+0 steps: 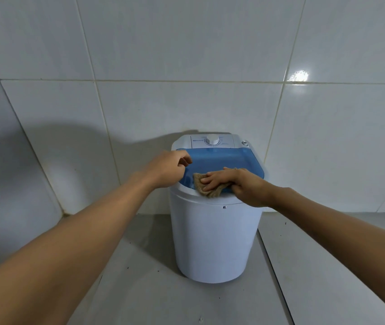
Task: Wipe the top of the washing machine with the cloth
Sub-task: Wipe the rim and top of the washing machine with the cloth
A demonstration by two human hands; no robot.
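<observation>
The right hand (236,184) lies flat, palm down, on a small beige knitted cloth (204,186), fingers spread & pressing it onto the lid; not a closed grasp, more a flat press w/ fingers extended toward the left. Cloth sticks out from under the fingertips on the left side & under the palm at the near edge, where its lower corner hangs slightly over the white rim. A bit of cloth also shows behind the hand, on the far side of the knuckles.

Cloth sits on the front part of the translucent blue plastic lid (222,160), near its front edge, roughly centre to left of centre. Lid covers most of the top of the small white round-bodied washing machine (215,242).

The left hand (165,170) is at the machine's left edge, fingers curled loosely inward, fingertips at or just above the lid's left rim; cannot tell if it grips the rim or only rests on it. It holds nothing visible. The two hands are near each other but apart, w/ the cloth's left end between them.

Behind the lid: white control panel w/ a round white dial (212,140). Machine stands on a grey floor (140,277), close against a white tiled wall (186,55), w/ a bright light reflection upper right.
</observation>
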